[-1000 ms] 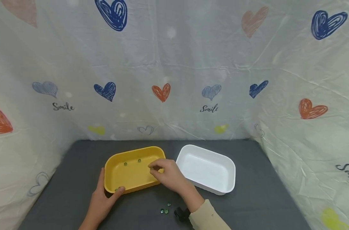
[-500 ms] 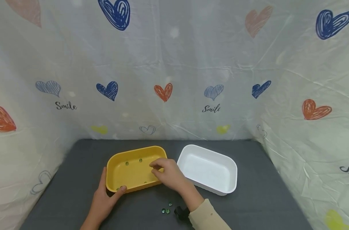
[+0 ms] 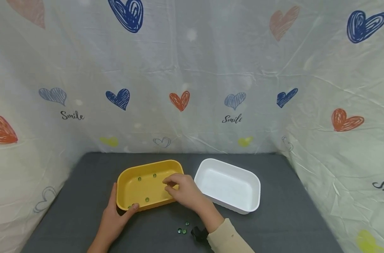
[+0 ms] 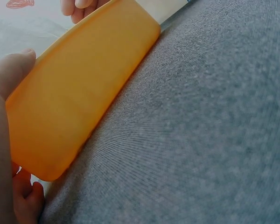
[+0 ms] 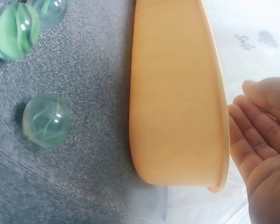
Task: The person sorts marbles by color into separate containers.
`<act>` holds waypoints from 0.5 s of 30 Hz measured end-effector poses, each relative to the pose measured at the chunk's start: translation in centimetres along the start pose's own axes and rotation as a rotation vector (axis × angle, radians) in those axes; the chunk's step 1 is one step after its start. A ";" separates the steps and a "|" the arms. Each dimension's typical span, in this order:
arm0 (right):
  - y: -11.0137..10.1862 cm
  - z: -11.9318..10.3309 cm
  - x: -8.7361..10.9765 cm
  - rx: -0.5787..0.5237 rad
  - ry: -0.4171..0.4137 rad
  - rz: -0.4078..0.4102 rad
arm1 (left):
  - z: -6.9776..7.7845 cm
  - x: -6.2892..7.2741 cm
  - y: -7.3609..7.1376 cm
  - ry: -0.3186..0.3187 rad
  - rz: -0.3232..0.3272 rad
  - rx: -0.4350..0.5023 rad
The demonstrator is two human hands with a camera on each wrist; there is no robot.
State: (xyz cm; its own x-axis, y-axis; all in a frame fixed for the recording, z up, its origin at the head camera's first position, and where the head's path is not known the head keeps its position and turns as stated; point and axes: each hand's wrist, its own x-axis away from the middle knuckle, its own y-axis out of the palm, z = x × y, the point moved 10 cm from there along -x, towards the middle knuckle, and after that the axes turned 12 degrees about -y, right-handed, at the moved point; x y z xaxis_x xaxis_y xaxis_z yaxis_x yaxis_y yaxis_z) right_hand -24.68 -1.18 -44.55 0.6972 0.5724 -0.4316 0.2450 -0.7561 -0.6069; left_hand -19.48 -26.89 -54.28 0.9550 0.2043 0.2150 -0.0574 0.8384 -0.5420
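A yellow tray (image 3: 128,191) stands on the dark cloth, with several green glass marbles (image 3: 147,199) lying in it. My left hand (image 3: 113,219) grips the tray's near left corner, thumb over the front rim and fingers along the left end. One marble lies partly hidden right by that thumb. Over the tray's right end is my right hand (image 3: 185,191), its fingers loosely bent and thumb apart from them; the right wrist view shows nothing between them. Three more marbles (image 5: 47,120) rest on the cloth in front of the tray.
A white tray (image 3: 228,188) with a bare floor stands to the right of the yellow one, behind my right forearm. Under that wrist a small black object (image 3: 198,233) shows. A white cloth with printed hearts (image 3: 179,101) hangs behind the table and along both sides.
A marble at my right fingertips has been let go into the yellow tray and has rolled left along its front side. Both hands stay nearly in place.
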 end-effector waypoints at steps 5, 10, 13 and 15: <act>0.1 0.1 0.5 -0.034 0.021 0.000 | 0.0 0.0 0.0 0.017 0.005 0.003; -0.1 -0.2 1.0 -0.040 0.007 0.010 | 0.2 0.0 0.0 0.032 0.012 0.006; -0.2 -0.6 1.2 -0.045 -0.013 0.011 | 0.1 0.0 0.0 0.030 0.014 0.003; -0.3 -0.9 1.4 -0.057 -0.022 0.006 | 0.1 0.0 -0.1 0.029 0.014 0.005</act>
State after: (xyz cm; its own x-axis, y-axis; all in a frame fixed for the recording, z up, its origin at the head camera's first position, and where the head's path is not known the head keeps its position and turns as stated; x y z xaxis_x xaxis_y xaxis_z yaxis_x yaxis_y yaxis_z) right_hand -23.15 -0.45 -44.42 0.6843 0.5738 -0.4499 0.2791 -0.7762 -0.5653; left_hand -19.50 -26.88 -54.17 0.9622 0.2013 0.1837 -0.0722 0.8383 -0.5404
